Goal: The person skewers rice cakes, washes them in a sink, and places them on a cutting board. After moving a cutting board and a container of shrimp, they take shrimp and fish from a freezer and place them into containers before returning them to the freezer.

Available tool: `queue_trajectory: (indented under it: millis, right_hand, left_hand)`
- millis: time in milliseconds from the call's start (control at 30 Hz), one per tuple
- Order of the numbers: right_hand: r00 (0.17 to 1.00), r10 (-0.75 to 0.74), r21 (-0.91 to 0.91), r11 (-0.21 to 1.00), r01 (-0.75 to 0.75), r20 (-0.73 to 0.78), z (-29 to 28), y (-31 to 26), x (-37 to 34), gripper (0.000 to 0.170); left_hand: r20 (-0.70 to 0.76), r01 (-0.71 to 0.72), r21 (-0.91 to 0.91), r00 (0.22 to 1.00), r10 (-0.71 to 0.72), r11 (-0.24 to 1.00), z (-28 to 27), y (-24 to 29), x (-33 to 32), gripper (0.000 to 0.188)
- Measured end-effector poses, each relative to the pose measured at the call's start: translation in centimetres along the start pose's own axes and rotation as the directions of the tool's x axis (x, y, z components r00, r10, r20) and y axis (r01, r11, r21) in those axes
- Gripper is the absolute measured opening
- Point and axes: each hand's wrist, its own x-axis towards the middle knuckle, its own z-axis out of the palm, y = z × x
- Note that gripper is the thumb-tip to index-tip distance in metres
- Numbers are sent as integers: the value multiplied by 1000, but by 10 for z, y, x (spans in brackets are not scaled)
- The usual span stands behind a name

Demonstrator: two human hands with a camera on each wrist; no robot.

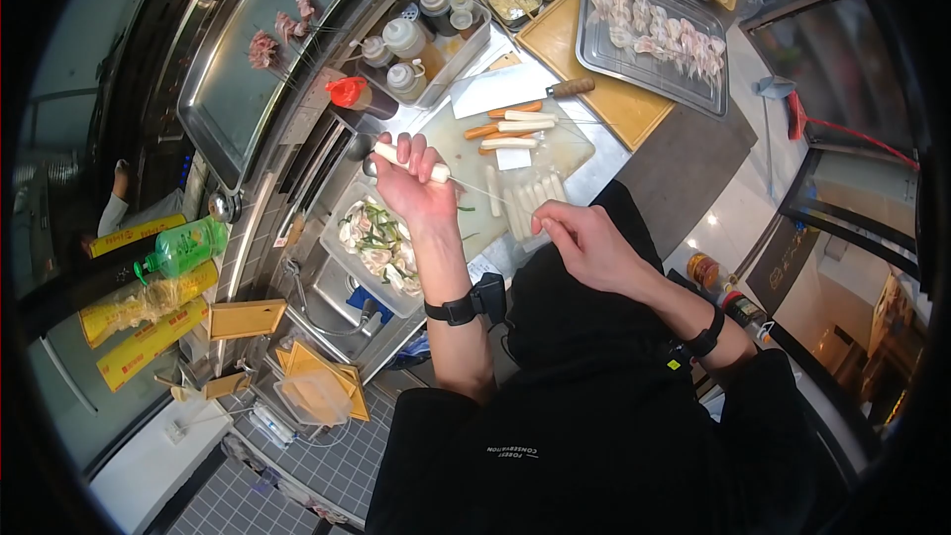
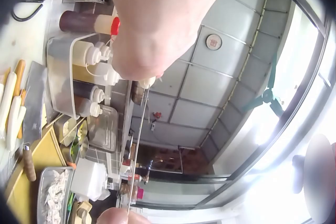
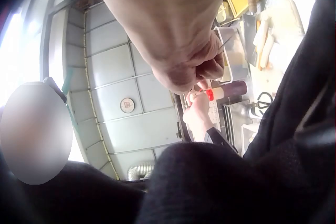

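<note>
In the head view my left hand (image 1: 421, 188) is palm up, fingers curled round a white stick-shaped food piece (image 1: 433, 171). A thin skewer (image 1: 477, 190) runs from the piece's end to my right hand (image 1: 599, 253), whose thumb and fingers pinch its far end. Below the skewer, several white sticks (image 1: 536, 200) lie in clear plastic on the cutting board (image 1: 575, 151). The left wrist view shows the skewer (image 2: 137, 145) between my left hand (image 2: 157, 29) and my right fingertips. In the right wrist view my right hand (image 3: 181, 56) hides most of its grip.
Beyond the hands lie orange and white sticks (image 1: 515, 126) and a cleaver (image 1: 495, 91). A metal tray of pale meat (image 1: 654, 35) rests back right. Sauce bottles (image 1: 404, 38) stand back left, with a container of mixed food (image 1: 381, 253) beside my left forearm.
</note>
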Motion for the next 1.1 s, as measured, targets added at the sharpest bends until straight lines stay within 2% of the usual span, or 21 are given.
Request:
queue_trajectory:
  millis: [300, 700, 900, 967, 1000, 1067, 1100]
  right_hand:
    - [999, 36, -8, 999, -36, 14, -3, 2, -1, 13]
    - [1000, 9, 4, 1000, -9, 4, -4, 5, 1, 13]
    - [996, -66, -13, 998, 65, -53, -1, 10, 1, 12]
    - [999, 27, -55, 998, -26, 23, -5, 4, 2, 13]
    - [999, 28, -54, 998, -27, 23, -4, 6, 2, 13]
    - [996, -83, -38, 996, 82, -30, 0, 15, 3, 13]
    - [996, -83, -38, 996, 82, -29, 1, 16, 3, 13]
  left_hand:
    - [-4, 25, -43, 1000, -25, 999, 1, -3, 0, 36]
    - [13, 47, -62, 999, -46, 997, 2, -5, 1, 36]
    - [-15, -9, 104, 1000, 11, 994, 16, -15, -6, 36]
    - [-6, -18, 187, 1000, 20, 982, 21, -21, -11, 37]
    - [-7, -19, 188, 1000, 21, 982, 22, -23, -13, 37]
    - [37, 46, 203, 998, -54, 978, 23, -26, -17, 39]
    - [36, 45, 203, 998, -54, 978, 24, -28, -18, 39]
